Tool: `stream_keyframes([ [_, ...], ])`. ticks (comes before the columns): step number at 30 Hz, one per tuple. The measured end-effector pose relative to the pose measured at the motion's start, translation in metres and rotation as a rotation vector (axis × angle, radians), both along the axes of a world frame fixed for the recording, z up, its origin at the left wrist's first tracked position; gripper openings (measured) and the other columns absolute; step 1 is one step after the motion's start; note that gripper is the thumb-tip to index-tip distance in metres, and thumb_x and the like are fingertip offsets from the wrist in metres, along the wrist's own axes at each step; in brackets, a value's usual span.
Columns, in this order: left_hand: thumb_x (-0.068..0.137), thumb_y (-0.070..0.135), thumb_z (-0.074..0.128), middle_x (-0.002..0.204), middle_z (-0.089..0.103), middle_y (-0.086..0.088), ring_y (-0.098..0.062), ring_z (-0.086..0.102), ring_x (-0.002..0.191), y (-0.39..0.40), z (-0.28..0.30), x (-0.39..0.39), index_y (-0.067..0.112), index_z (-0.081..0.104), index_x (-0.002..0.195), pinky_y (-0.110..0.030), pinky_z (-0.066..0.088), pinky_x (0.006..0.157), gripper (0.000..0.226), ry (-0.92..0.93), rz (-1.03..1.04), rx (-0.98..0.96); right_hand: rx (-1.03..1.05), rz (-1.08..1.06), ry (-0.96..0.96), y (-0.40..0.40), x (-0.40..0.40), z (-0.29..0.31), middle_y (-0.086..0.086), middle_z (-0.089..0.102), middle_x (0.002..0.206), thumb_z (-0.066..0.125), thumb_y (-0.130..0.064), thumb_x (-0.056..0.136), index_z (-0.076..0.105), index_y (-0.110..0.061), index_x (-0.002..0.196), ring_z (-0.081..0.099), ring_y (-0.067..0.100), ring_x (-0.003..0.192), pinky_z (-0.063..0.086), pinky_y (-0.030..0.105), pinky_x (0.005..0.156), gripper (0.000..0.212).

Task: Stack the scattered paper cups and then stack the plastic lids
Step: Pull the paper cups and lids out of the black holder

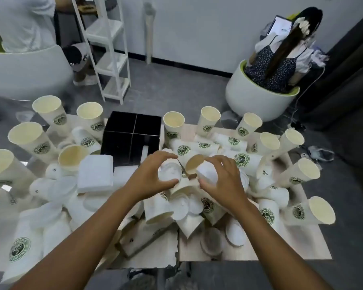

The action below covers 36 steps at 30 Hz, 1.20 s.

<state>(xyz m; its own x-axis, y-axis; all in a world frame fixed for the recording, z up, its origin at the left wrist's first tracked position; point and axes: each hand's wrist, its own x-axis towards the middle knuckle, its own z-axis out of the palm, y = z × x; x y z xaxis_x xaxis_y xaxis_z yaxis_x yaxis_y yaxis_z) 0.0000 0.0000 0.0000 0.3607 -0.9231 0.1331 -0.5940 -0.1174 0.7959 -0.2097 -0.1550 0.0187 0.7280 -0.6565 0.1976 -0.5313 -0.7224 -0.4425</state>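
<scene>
Many white paper cups with green logos cover the low table (218, 254); some stand upright, such as one paper cup (173, 126), and others lie on their sides in a heap (197, 147). White plastic lids (235, 232) lie loose near the front. My left hand (149, 176) curls its fingers and thumb round a round, translucent white piece (169, 173) that looks like a lid. My right hand (222, 181) grips a tipped paper cup (205, 171) near its base, its mouth (194, 163) turned toward my left hand. The two hands are close together over the heap's middle.
A black divided box (132, 137) stands at the table's back centre, a white napkin stack (95, 174) to its left. Behind are a white shelf rack (111, 51) and two people seated in round white chairs (254, 95). The table's front edge (249, 259) is near.
</scene>
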Motion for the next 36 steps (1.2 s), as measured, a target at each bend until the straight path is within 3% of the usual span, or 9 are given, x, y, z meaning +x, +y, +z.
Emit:
stream_keyframes([
  [3,0.079,0.039,0.084,0.136,0.054,0.019,-0.006,0.051,0.126,-0.02,0.0,-0.006,0.037,0.055,0.137,-0.032,0.046,0.104,0.065,-0.024,-0.026,0.022,-0.036,-0.097,0.317,-0.022,-0.008,0.004,0.004,0.041,0.149,0.051,-0.075,0.072,0.051,-0.036,0.144,0.033,0.032,0.139,0.033,0.052,0.11,0.082],
  [8,0.078,0.04,0.085,0.134,0.055,0.023,-0.008,0.052,0.127,-0.025,-0.006,-0.018,0.04,0.058,0.132,-0.037,0.047,0.106,0.061,-0.008,0.0,0.065,0.028,-0.082,0.584,-0.04,-0.008,-0.009,0.007,0.023,0.158,0.062,-0.071,0.079,0.034,-0.047,0.15,0.018,0.036,0.145,0.022,0.053,0.116,0.08],
  [13,0.079,0.032,0.087,0.129,0.057,0.024,-0.002,0.056,0.119,0.021,0.005,-0.008,0.036,0.062,0.127,-0.02,0.043,0.097,0.054,-0.002,0.172,0.07,0.061,-0.131,0.507,-0.041,-0.004,-0.009,0.004,0.034,0.15,0.063,-0.073,0.078,0.039,-0.046,0.148,0.029,0.035,0.136,0.026,0.052,0.112,0.078],
  [16,0.078,0.039,0.084,0.13,0.06,0.021,0.0,0.054,0.124,0.065,0.01,0.004,0.034,0.063,0.126,-0.022,0.042,0.098,0.053,-0.026,0.321,0.08,0.027,-0.122,0.269,-0.033,0.003,0.005,0.007,0.04,0.149,0.064,-0.075,0.073,0.048,-0.043,0.144,0.036,0.036,0.132,0.032,0.053,0.107,0.079],
  [20,0.075,0.038,0.086,0.131,0.059,0.02,-0.008,0.053,0.125,0.12,0.006,0.025,0.037,0.061,0.126,-0.034,0.045,0.102,0.057,-0.059,0.547,0.15,0.138,0.097,0.061,-0.002,0.044,0.014,0.009,0.047,0.143,0.051,-0.079,0.065,0.057,-0.038,0.14,0.043,0.035,0.125,0.038,0.049,0.101,0.086],
  [23,0.075,0.026,0.09,0.132,0.059,0.016,-0.016,0.053,0.125,0.149,0.003,0.046,0.037,0.06,0.127,-0.021,0.043,0.1,0.061,-0.081,0.634,0.2,0.217,0.259,0.123,0.022,0.085,0.009,0.005,0.045,0.142,0.047,-0.081,0.064,0.055,-0.04,0.142,0.039,0.031,0.129,0.034,0.046,0.107,0.089],
  [28,0.063,0.059,0.075,0.145,0.05,0.017,-0.018,0.047,0.135,0.159,-0.004,0.084,0.037,0.052,0.139,-0.037,0.038,0.111,0.082,-0.117,0.607,0.283,0.248,0.338,0.186,0.046,0.136,-0.007,0.001,0.042,0.143,0.059,-0.073,0.071,0.052,-0.042,0.144,0.035,0.027,0.131,0.03,0.041,0.11,0.08],
  [31,0.058,0.058,0.082,0.162,0.036,0.007,-0.021,0.032,0.15,0.147,-0.008,0.106,0.04,0.04,0.152,-0.039,0.029,0.116,0.104,-0.172,0.492,0.427,0.248,0.339,0.263,0.053,0.156,-0.014,-0.001,0.039,0.145,0.063,-0.071,0.074,0.048,-0.043,0.146,0.033,0.025,0.131,0.03,0.039,0.11,0.079],
  [36,0.063,0.058,0.089,0.173,0.001,0.004,-0.018,-0.003,0.16,0.115,-0.027,0.138,0.044,0.013,0.161,-0.05,0.006,0.124,0.125,-0.312,0.216,0.672,0.258,0.289,0.316,0.058,0.169,-0.031,-0.003,0.041,0.143,0.043,-0.082,0.061,0.05,-0.046,0.143,0.036,0.023,0.127,0.029,0.036,0.108,0.091],
])
